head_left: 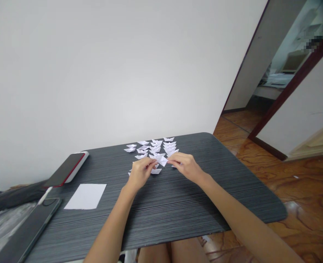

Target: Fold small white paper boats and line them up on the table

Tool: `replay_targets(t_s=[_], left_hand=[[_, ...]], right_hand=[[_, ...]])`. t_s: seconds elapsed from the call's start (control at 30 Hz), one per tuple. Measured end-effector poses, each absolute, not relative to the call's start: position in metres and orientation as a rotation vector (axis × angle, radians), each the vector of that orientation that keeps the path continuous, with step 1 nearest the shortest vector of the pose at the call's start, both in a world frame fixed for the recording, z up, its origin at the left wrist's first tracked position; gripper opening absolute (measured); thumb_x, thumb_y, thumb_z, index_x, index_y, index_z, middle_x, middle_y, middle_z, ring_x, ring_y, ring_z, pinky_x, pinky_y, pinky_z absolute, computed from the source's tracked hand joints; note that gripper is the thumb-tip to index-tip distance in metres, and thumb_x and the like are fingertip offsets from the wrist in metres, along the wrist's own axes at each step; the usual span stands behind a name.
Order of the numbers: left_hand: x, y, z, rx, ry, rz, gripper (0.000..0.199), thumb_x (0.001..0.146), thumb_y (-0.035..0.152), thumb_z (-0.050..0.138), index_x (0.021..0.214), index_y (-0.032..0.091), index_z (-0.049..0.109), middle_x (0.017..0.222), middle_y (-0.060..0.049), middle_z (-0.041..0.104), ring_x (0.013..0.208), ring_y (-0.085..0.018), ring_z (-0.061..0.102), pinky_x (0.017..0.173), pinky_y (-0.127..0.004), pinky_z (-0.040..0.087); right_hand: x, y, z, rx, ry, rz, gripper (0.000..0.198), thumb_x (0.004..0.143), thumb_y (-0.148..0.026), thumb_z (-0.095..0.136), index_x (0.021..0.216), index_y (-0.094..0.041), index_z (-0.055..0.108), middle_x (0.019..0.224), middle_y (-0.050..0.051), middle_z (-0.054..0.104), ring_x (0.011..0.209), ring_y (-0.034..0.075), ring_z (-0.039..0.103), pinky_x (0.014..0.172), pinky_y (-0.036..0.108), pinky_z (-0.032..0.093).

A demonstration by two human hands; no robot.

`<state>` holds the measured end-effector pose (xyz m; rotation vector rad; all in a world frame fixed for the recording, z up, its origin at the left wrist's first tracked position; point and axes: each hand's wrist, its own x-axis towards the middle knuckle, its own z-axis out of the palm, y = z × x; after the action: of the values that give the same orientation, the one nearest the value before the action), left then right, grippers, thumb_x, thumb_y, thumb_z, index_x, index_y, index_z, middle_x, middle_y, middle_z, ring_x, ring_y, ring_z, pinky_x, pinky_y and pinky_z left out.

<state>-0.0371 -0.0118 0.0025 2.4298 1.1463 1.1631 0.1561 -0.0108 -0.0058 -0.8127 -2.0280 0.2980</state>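
Between my two hands is a small folded white paper (162,161), raised a little above the table. My left hand (141,171) pinches its left side with thumb and forefinger. On the other side, my right hand (185,165) has its fingertips closed at the paper's right corner. Several white paper boats (156,149) stand in rough rows just beyond my hands, and some are partly hidden behind my fingers. A flat white paper sheet (86,196) lies to the left of my left forearm.
The dark, grooved table (161,212) has rounded right corners and backs onto a white wall (117,65). At its left are a dark tablet-like slab with a red edge (65,170) and a phone-like device (31,228) with a white cable plug. Wooden floor lies to the right.
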Motion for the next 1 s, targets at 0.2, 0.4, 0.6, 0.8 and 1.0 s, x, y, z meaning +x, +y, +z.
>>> replay_targets(t_s=[0.2,0.4,0.6,0.8,1.0], left_hand=[[-0.066,-0.007,0.021,2.331,1.366,1.068,0.022,0.078,0.029,0.047,0.081,0.015,0.063,0.070,-0.003,0.066,0.063,-0.012,0.059,0.063,-0.021,0.044],[-0.135,-0.021,0.038,1.940,1.984,1.260,0.026,0.075,0.035,0.046,0.078,0.015,0.063,0.070,-0.003,0.067,0.067,-0.015,0.062,0.070,-0.024,0.045],[-0.191,-0.070,0.000,2.094,2.277,0.678,0.033,0.074,0.039,0.043,0.087,0.015,0.063,0.094,-0.009,0.064,0.087,-0.024,0.059,0.078,-0.035,0.044],[-0.223,-0.108,-0.043,2.249,2.164,0.634,0.049,0.067,0.046,0.051,0.107,0.017,0.055,0.121,-0.011,0.049,0.111,-0.028,0.044,0.093,-0.044,0.035],[-0.223,-0.108,-0.046,2.221,2.058,0.577,0.049,0.073,0.048,0.044,0.107,0.014,0.056,0.121,-0.010,0.049,0.109,-0.024,0.047,0.095,-0.037,0.035]], right_hand=[[0.137,-0.007,-0.002,-1.030,-1.883,0.443,0.017,0.079,-0.024,0.049,0.077,-0.016,0.065,0.056,0.001,0.060,0.053,0.012,0.053,0.054,0.022,0.041],[0.067,0.037,0.001,-1.230,-2.042,0.312,0.014,0.073,-0.025,0.056,0.073,-0.019,0.068,0.076,0.003,0.066,0.075,0.015,0.055,0.070,0.025,0.036],[0.010,0.072,-0.017,-1.422,-2.087,0.291,0.017,0.074,-0.023,0.054,0.066,-0.019,0.069,0.071,0.006,0.066,0.082,0.020,0.053,0.075,0.031,0.030],[0.005,0.079,-0.026,-1.433,-2.116,0.295,0.011,0.070,-0.026,0.059,0.073,-0.019,0.068,0.074,0.006,0.065,0.084,0.021,0.051,0.076,0.033,0.028],[0.023,0.071,-0.013,-1.393,-2.115,0.257,0.017,0.074,-0.030,0.055,0.083,-0.020,0.065,0.084,0.006,0.062,0.089,0.020,0.048,0.075,0.032,0.027]])
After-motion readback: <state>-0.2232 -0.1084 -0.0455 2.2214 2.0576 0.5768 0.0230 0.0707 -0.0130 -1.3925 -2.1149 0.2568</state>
